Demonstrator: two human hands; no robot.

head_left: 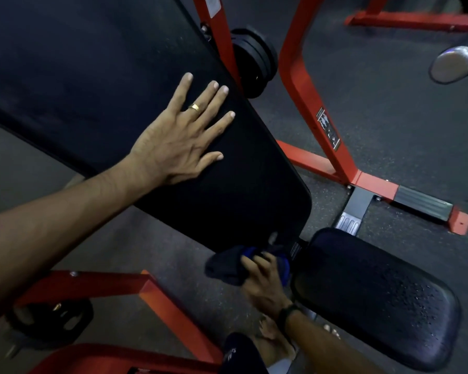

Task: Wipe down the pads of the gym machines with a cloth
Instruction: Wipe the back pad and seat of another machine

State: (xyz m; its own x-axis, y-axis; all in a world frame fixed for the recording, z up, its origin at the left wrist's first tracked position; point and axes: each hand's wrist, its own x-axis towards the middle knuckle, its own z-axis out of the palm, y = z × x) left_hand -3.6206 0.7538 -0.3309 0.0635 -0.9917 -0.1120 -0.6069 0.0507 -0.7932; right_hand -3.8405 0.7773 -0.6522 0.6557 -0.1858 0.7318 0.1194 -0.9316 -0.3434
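Wiping the lower end of a bench back pad.

The left hand point(173, 147) lies flat on the black back pad point(92, 76), fingers point(214, 89) straight and spread, a ring on one. The right hand point(262, 282), near and low, has its fingers curled round a dark blue cloth point(227, 265), held against the pad's near lower edge, just left of the seat pad point(376, 292). The seat pad's surface shows small droplets. A red frame point(308, 103) stands to the right on the dark floor point(389, 117), with black weight plates point(254, 60) behind the back pad.
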